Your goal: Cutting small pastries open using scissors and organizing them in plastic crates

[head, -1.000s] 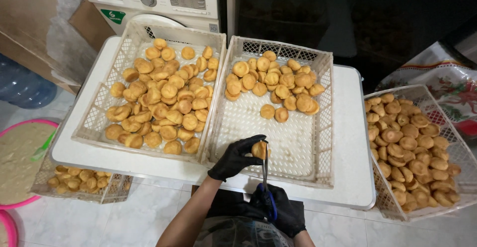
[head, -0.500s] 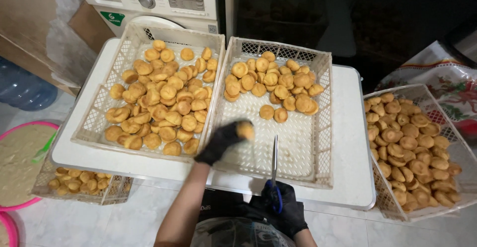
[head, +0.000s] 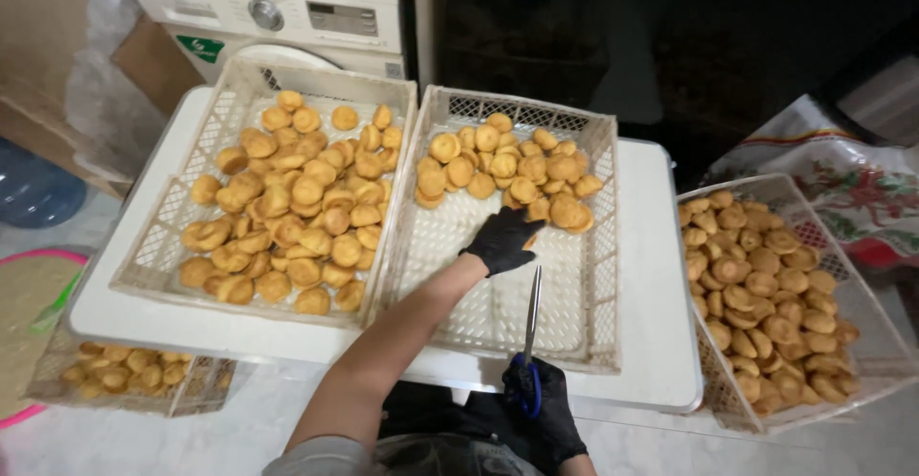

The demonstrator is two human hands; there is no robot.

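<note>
Hands both in black gloves: left hand reaches into the middle basket, fingers spread loosely over the golden round pastries heaped at its far end, whether gripping one unclear; right hand is closed around blue-handled scissors, blades together, pointing away. Left to right: perforated plastic left basket full of pastries, middle basket mostly bare, both on white tabletop; right basket alongside. Lower-left basket is partly hidden under the tabletop.

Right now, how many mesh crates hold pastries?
4: the far-left crate and middle crate on the white table, the right crate beside it, the low crate bottom left.
</note>
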